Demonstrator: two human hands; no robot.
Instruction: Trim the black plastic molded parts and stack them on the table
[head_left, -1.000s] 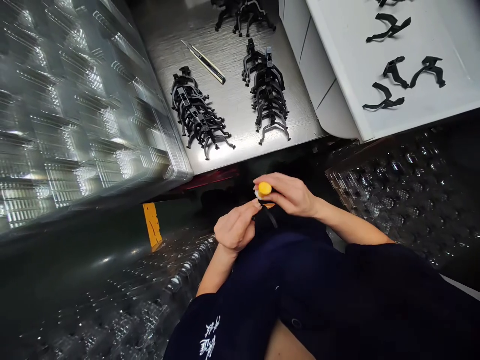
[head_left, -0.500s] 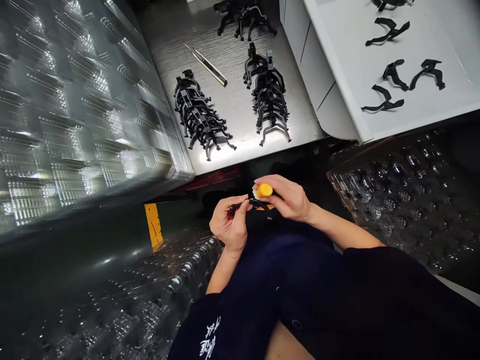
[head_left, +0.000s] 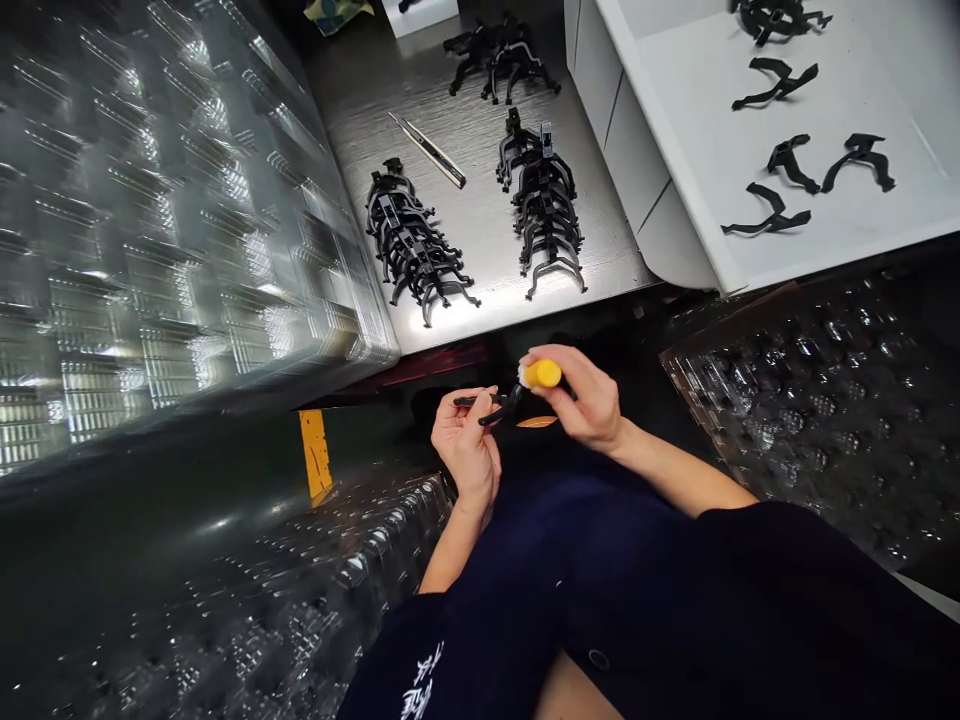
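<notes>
My left hand (head_left: 466,450) pinches a black branched plastic part (head_left: 510,405) between thumb and fingers, in front of my body below the worktop edge. Held in my right hand (head_left: 591,405) is a short yellow cylinder (head_left: 549,374) with a white end; its exact kind is unclear. The white end faces left and is at the black part's right end; whether they touch I cannot tell. Just above my hands, two rows of similar black plastic parts (head_left: 551,215) lie nested on the metal worktop (head_left: 480,250).
Clear moulded plastic trays (head_left: 187,230) are stacked high at left. A slim light-coloured knife-like tool (head_left: 429,150) lies between the rows. On the right, a white bin (head_left: 682,130) holds several loose black parts. More clear trays (head_left: 795,400) stand below it.
The black part has turned in my left hand, so its branches show more. My right hand with the yellow cylinder has shifted slightly right. The whole view has shifted a little.
</notes>
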